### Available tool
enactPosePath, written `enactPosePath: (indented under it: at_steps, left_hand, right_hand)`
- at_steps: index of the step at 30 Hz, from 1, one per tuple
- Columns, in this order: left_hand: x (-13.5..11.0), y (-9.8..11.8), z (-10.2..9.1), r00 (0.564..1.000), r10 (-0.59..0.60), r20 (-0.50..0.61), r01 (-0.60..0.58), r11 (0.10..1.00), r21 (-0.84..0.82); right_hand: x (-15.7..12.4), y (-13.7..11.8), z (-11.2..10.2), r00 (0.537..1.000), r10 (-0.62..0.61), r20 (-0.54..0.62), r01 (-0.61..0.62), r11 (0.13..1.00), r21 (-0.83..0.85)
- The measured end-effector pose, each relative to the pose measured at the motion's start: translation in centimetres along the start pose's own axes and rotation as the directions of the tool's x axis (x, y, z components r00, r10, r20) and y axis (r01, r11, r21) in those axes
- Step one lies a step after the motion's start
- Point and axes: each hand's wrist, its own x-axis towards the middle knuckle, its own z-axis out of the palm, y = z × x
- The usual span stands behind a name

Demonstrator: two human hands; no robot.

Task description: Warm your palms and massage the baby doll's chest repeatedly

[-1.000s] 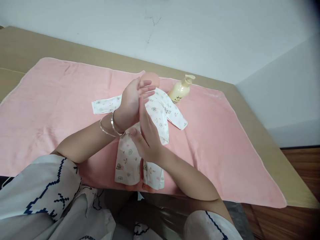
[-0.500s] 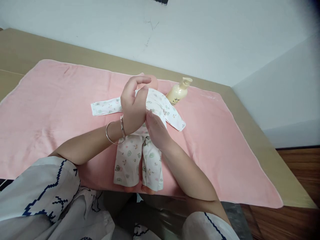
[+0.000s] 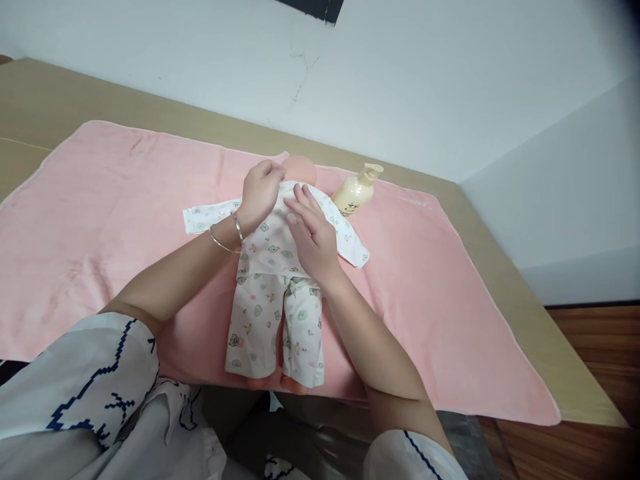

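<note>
A doll [image 3: 300, 170] lies on its back, dressed in a white printed top [image 3: 273, 250] and matching trousers [image 3: 255, 327]. Above its chest, my left hand [image 3: 263, 190] is closed with fingers curled inward, and I see nothing held in it; two bracelets circle that wrist. My right hand [image 3: 316, 237] hovers over the other side of the top, its fingers stretched out and apart, holding nothing. A small gap separates the two hands. Beyond my right hand a cream pump bottle [image 3: 354, 192] stands near the doll's shoulder. My hands hide part of the doll's upper body.
A pink blanket [image 3: 425, 300] lies under the doll, spread over a tan table [image 3: 165, 100]. The white wall [image 3: 200, 53] rises behind the table's far edge. Wooden flooring [image 3: 600, 347] shows at the lower right.
My hands have moved apart from touching each other. The left fingers have curled in, while the right hand has risen and its fingers have spread. The view has tilted slightly upward.
</note>
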Motion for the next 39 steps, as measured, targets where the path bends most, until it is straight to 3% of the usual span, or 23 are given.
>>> enactPosePath:
  at_steps: [3,6,8,11,15,17,20,23,26,28,33,35,39]
  left_hand:
    - [-0.2,-3.0,0.9,0.999,-0.039,-0.024,0.041,0.994,0.103]
    - [-0.8,-4.8,1.6,0.997,-0.015,-0.073,0.024,0.991,0.133]
    - [-1.2,-5.3,1.7,0.996,0.041,-0.073,-0.031,0.991,0.133]
    - [-1.4,-5.5,1.8,0.993,0.084,-0.078,-0.072,0.987,0.145]
    - [-1.2,-5.7,1.9,0.990,0.093,-0.108,-0.072,0.981,0.179]
    - [-1.1,-6.0,2.0,0.989,0.106,-0.105,-0.082,0.975,0.204]
    - [-1.0,-6.2,2.0,0.988,0.128,-0.088,-0.101,0.961,0.257]
    - [-1.1,-6.2,2.0,0.986,0.149,-0.079,-0.118,0.944,0.309]
    - [-1.2,-6.1,2.0,0.983,0.173,-0.066,-0.140,0.928,0.346]
    - [-1.1,-6.1,2.0,0.983,0.174,-0.066,-0.140,0.924,0.356]
    - [-1.2,-6.3,1.9,0.984,0.171,-0.044,-0.141,0.913,0.382]
    - [-1.5,-6.3,2.0,0.978,0.207,-0.034,-0.172,0.883,0.436]
    - [-2.8,-6.3,2.1,0.946,0.322,-0.039,-0.252,0.806,0.536]
  right_hand:
    - [0.8,1.9,0.8,0.994,0.036,0.099,-0.013,0.975,-0.222]
    - [1.7,3.6,0.7,0.983,0.022,0.183,0.051,0.922,-0.383]
    - [2.3,4.7,0.0,0.981,0.038,0.189,0.045,0.908,-0.416]
    - [2.9,5.8,-1.1,0.980,0.142,0.142,-0.067,0.897,-0.436]
    - [1.6,3.8,-0.5,0.959,0.282,-0.036,-0.245,0.754,-0.610]
    - [0.6,1.9,0.4,0.960,0.280,0.019,-0.191,0.702,-0.685]
    - [0.4,1.4,0.5,0.961,0.210,0.182,-0.038,0.748,-0.663]
    - [1.5,3.8,-0.9,0.961,0.135,0.243,0.021,0.838,-0.546]
    - [2.1,5.6,-1.8,0.967,0.186,0.173,-0.079,0.868,-0.490]
    - [1.7,5.0,-1.4,0.961,0.252,0.117,-0.156,0.838,-0.523]
    - [0.9,2.5,0.1,0.968,0.130,0.217,0.020,0.816,-0.578]
    - [1.4,3.4,-0.1,0.969,0.110,0.219,0.026,0.842,-0.539]
    - [2.8,6.7,-1.2,0.980,0.186,0.070,-0.134,0.878,-0.459]
